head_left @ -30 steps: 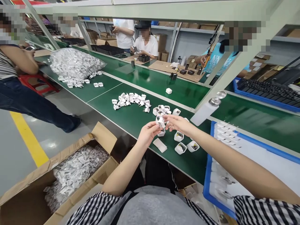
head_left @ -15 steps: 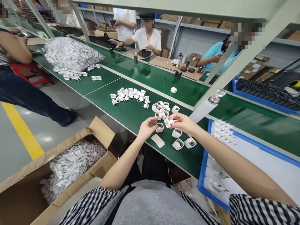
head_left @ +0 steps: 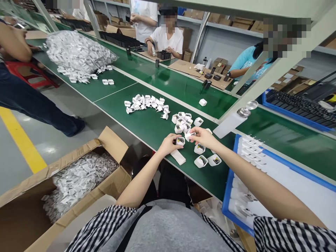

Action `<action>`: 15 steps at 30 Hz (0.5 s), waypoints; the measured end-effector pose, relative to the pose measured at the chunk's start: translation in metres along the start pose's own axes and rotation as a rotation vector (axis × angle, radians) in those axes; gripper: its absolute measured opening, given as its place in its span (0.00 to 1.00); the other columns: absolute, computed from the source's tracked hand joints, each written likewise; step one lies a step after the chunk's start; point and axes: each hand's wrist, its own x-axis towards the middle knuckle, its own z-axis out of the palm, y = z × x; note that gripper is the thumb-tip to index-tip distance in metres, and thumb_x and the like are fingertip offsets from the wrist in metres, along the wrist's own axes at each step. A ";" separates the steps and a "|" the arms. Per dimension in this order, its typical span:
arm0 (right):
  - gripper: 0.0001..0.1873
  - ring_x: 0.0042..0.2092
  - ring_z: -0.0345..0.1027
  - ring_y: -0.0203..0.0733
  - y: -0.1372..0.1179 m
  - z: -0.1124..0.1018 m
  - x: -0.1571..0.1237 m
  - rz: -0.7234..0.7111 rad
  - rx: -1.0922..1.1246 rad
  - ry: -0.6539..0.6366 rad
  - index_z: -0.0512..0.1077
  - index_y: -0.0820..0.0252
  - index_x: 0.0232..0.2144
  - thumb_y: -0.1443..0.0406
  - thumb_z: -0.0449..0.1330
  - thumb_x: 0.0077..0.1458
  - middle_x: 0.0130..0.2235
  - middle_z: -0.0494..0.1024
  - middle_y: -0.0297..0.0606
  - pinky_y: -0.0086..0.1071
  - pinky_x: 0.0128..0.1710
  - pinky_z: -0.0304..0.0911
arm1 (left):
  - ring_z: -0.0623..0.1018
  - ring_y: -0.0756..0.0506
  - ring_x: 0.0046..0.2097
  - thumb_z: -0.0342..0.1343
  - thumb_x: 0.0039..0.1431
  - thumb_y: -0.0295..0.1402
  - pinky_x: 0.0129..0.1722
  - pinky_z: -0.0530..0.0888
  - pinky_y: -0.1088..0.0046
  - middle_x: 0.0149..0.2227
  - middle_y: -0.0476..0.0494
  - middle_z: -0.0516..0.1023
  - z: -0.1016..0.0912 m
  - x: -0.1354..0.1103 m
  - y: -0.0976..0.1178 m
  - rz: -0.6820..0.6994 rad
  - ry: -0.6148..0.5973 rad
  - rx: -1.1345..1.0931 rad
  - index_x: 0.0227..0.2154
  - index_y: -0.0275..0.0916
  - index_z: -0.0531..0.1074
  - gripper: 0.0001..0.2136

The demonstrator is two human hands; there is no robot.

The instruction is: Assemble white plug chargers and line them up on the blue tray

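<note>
My left hand (head_left: 169,143) rests on the green belt (head_left: 147,126) with its fingers closed around a small white charger shell (head_left: 180,141). Close beside it, my right hand (head_left: 203,137) pinches a white plug piece (head_left: 189,134) just above the belt. Several open white charger shells (head_left: 183,120) stand in a cluster behind my hands, and three more (head_left: 207,157) stand just to the right. A loose row of white plug pieces (head_left: 145,102) lies farther left on the belt. A flat white cloth (head_left: 178,157) lies below my left hand.
A blue-rimmed tray (head_left: 231,182) with finished white plugs sits at right, behind it a metal-capped white bottle (head_left: 232,120). An open cardboard box (head_left: 78,175) of plug pieces stands on the floor at left. A large white heap (head_left: 76,52) lies far left. Several people work around the line.
Both hands have come down from above the belt. The left hand now grips a shell standing on the belt, and the right hand carries the plug piece beside it.
</note>
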 end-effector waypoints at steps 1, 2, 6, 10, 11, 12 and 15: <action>0.07 0.25 0.64 0.32 0.000 0.001 0.001 -0.005 -0.036 -0.007 0.60 0.60 0.26 0.66 0.55 0.40 0.29 0.68 0.34 0.25 0.19 0.59 | 0.70 0.49 0.34 0.60 0.33 0.30 0.33 0.67 0.75 0.36 0.48 0.69 -0.001 0.000 0.000 0.006 -0.011 0.002 0.35 0.42 0.69 0.20; 0.07 0.25 0.64 0.32 -0.001 0.002 0.003 -0.009 -0.066 -0.015 0.60 0.60 0.26 0.66 0.55 0.40 0.30 0.67 0.34 0.26 0.20 0.60 | 0.70 0.50 0.33 0.60 0.33 0.30 0.32 0.67 0.75 0.35 0.49 0.69 -0.002 0.000 0.000 0.009 -0.020 0.005 0.35 0.42 0.69 0.19; 0.07 0.27 0.64 0.33 0.000 0.002 0.006 -0.059 -0.151 -0.048 0.61 0.59 0.26 0.66 0.55 0.40 0.29 0.67 0.32 0.29 0.24 0.60 | 0.69 0.49 0.32 0.59 0.34 0.29 0.31 0.67 0.75 0.33 0.48 0.69 -0.002 0.000 -0.001 0.001 -0.028 0.014 0.35 0.40 0.69 0.18; 0.07 0.29 0.63 0.34 0.003 0.001 0.007 -0.161 -0.181 -0.068 0.61 0.59 0.25 0.65 0.54 0.39 0.30 0.68 0.31 0.31 0.28 0.60 | 0.69 0.47 0.39 0.57 0.36 0.28 0.37 0.66 0.73 0.41 0.45 0.67 0.001 0.000 0.001 0.011 -0.051 0.000 0.43 0.42 0.63 0.25; 0.07 0.29 0.63 0.35 0.005 0.001 0.007 -0.172 -0.191 -0.061 0.60 0.59 0.25 0.64 0.54 0.40 0.30 0.68 0.32 0.32 0.30 0.60 | 0.68 0.46 0.41 0.58 0.35 0.29 0.40 0.66 0.71 0.43 0.44 0.65 0.002 0.000 0.003 0.013 -0.040 0.019 0.44 0.41 0.62 0.27; 0.07 0.30 0.63 0.35 0.006 0.001 0.007 -0.173 -0.201 -0.052 0.60 0.59 0.25 0.64 0.54 0.40 0.30 0.68 0.32 0.33 0.30 0.59 | 0.67 0.44 0.44 0.59 0.34 0.30 0.42 0.64 0.69 0.44 0.42 0.64 0.004 -0.001 0.005 0.005 -0.012 0.054 0.44 0.40 0.62 0.28; 0.07 0.29 0.62 0.35 0.009 -0.001 0.007 -0.156 -0.222 -0.036 0.60 0.59 0.24 0.63 0.54 0.40 0.29 0.67 0.32 0.34 0.31 0.59 | 0.64 0.38 0.46 0.60 0.31 0.32 0.45 0.62 0.62 0.42 0.39 0.63 0.010 0.000 0.012 -0.060 0.088 0.152 0.40 0.36 0.65 0.26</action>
